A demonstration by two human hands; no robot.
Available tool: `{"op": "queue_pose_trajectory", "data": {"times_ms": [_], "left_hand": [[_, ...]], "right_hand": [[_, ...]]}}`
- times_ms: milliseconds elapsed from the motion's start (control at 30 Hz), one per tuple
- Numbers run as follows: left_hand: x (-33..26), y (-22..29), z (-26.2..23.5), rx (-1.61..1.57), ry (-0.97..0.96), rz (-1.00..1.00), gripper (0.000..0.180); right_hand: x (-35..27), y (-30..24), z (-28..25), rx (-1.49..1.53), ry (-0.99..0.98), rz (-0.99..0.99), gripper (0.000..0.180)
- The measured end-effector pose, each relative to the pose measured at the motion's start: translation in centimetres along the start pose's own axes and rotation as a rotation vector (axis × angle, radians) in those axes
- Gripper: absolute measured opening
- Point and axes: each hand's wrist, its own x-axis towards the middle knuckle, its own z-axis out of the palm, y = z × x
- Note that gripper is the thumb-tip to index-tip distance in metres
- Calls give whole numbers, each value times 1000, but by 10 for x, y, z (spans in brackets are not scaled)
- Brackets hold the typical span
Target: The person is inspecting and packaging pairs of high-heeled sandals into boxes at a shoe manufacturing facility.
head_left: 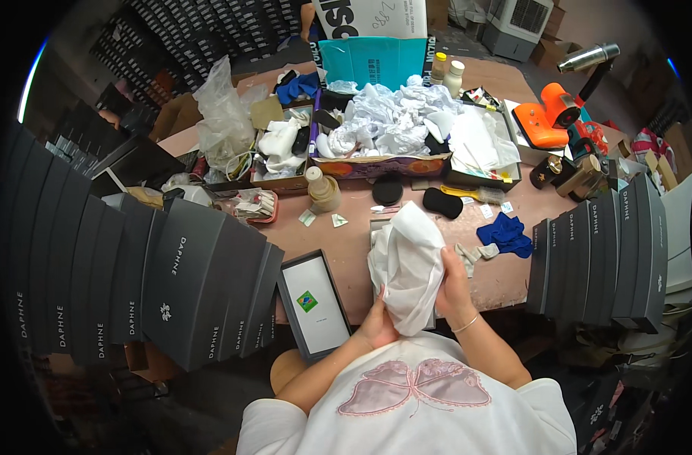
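Both my hands hold a bundle wrapped in thin white paper [414,265] in front of my chest. My left hand [377,323] grips its lower left side, and my right hand [455,282] is closed around its right side. What the paper wraps is hidden. Beneath the bundle is an open box, mostly covered, with more white paper [377,254] showing at its left. Left of it lies a dark grey box lid [289,292], inner side up, with a white lining and a small green, yellow and blue sticker.
Stacks of dark grey shoe boxes [190,273] rise on the left and right [600,250]. Farther back are a tray of crumpled white paper [399,114], a plastic bottle [323,193], a black sponge [442,202], a blue cloth [505,233] and an orange tool [547,117].
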Motion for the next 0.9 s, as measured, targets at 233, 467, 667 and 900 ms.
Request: {"op": "queue_pose_trajectory", "data": {"times_ms": [233,467,667,900], "left_hand": [[-12,36,-28,-66,-320,150,89],[4,29,3,25,-123,251,75],[20,38,-43,409,-96,500,51],[17,48,-53,106,-35,354,58]], "right_hand": [[-10,-4,-10,391,-167,428,46],[-2,23,-7,-204,-175,431,33],[-27,-6,21,-1214,-304,-357,29],[-10,27,-34,-927,-175,-65,11]]}}
